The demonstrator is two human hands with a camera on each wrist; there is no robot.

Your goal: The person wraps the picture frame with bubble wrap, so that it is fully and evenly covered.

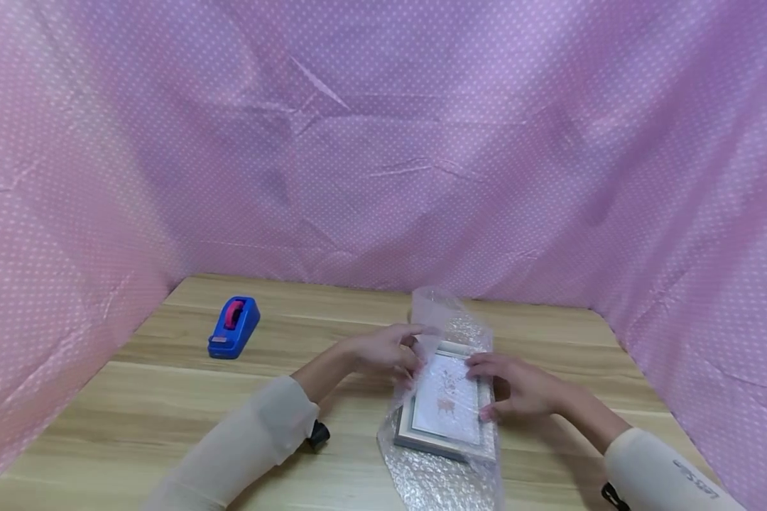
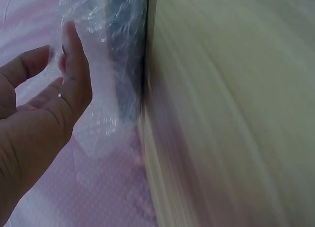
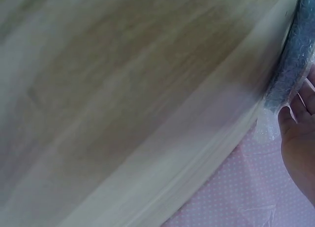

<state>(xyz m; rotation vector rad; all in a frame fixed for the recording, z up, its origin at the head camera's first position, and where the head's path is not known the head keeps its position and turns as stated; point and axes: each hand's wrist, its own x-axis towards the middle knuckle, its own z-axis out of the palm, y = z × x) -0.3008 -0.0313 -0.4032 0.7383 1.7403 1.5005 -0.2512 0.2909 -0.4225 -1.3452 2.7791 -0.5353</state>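
A light-coloured picture frame [image 1: 445, 404] lies flat on bubble wrap [image 1: 437, 482], with clear wrap over part of its front. A pale picture with a small reddish figure shows inside. At the frame's upper left, my left hand [image 1: 383, 353] holds a raised flap of the wrap between curved fingers and thumb. That hand [image 2: 47, 104] is beside the wrap [image 2: 98, 128] in the left wrist view. My right hand [image 1: 518, 385] rests its fingers on the frame's right border, thumb lower along the same side. In the right wrist view, its fingertips [image 3: 285, 113] touch the wrapped edge.
A blue tape dispenser [image 1: 233, 326] with a pink core stands at the back left of the wooden table [image 1: 319, 305]. Pink dotted cloth [image 1: 383, 177] hangs behind the table and along both sides. The wrap extends past the frame at front and back.
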